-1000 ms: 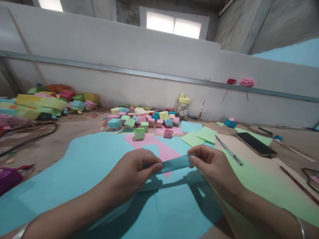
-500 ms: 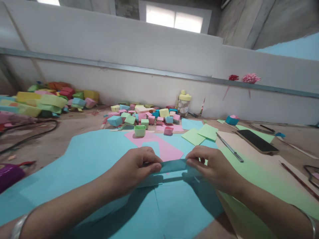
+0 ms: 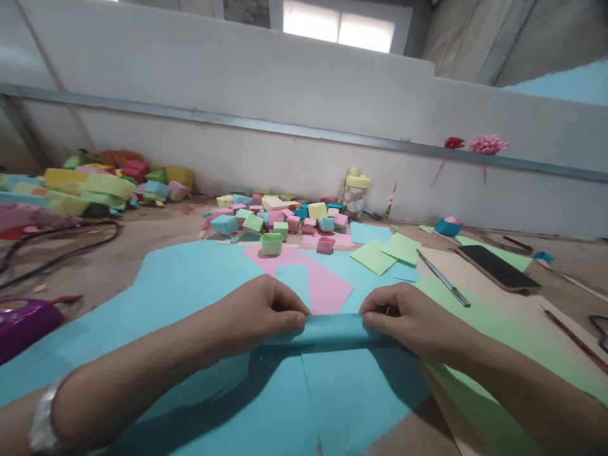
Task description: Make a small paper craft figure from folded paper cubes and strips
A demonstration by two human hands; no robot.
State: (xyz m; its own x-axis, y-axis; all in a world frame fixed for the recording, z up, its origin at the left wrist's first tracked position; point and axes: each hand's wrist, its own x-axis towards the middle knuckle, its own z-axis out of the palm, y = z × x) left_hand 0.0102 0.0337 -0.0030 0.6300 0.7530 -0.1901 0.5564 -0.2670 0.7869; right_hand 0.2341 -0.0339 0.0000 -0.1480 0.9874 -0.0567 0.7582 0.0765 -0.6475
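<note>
Between my two hands stretches a narrow folded strip of blue paper (image 3: 335,330), just over the large blue sheets (image 3: 190,272) on the table. My left hand (image 3: 266,311) pinches its left end between thumb and fingers. At the other end, the thumb and fingers of my right hand (image 3: 403,315) are closed on it too. Behind the strip lies a pink sheet (image 3: 329,285) with a small blue piece (image 3: 293,278) on it. A small green paper box (image 3: 271,244) and a pink paper box (image 3: 325,244) stand farther back.
A craft knife (image 3: 444,278) and green squares (image 3: 373,256) lie to the right, with a phone (image 3: 496,267) and a pencil (image 3: 574,335) beyond. Several small paper boxes (image 3: 280,221) sit at the back near a jar (image 3: 355,196). A purple device (image 3: 28,326) stands left.
The blue strip has turned from upright and tilted to lying flatter, its top face now showing. Both hands keep their pinch and have shifted slightly. The whole view has moved a little.
</note>
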